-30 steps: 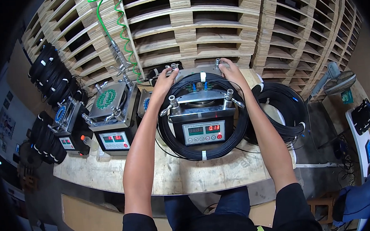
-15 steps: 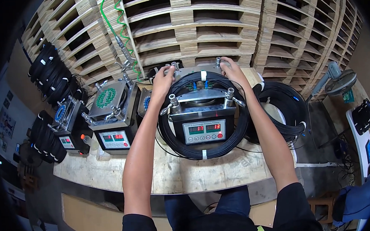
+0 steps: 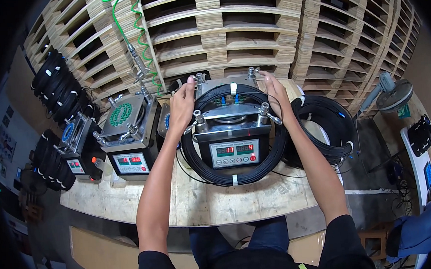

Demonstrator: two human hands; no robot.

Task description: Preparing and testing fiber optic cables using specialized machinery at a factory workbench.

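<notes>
A wall of stacked pale plywood pallets (image 3: 248, 21) spans the rear of the work area. In front of it stands a pale plywood bench (image 3: 219, 203) with a worn, marked top. At bench centre is a silver-and-black metal box-shaped machine (image 3: 232, 133) with a lit red digital display; at least 2 similar silver-and-black units (image 3: 128, 168) stand to its left. A round black cable coil (image 3: 255, 176) with white ties encircles the front of the central machine: the upper arc crosses the machine top, the lower arc passes below the display panel. A 2nd black cable coil (image 3: 320, 152) lies to the right. The left hand (image 3: 181, 107) is released, fingers extended upward beside the left rear silver metal clamp post (image 3: 199, 77); contact with the post cannot be determined. The right hand (image 3: 277, 93) is released, fingers loosely extended, just apart from the right rear silver metal clamp post (image 3: 251, 73). Between the hands, 2 small blue connectors (image 3: 224, 100) sit under the upper arc. Bare plywood extends from the lower arc to the bench's curved front edge. The left forearm lies between the machine and the left units; the right forearm lies between the 2 coils.
</notes>
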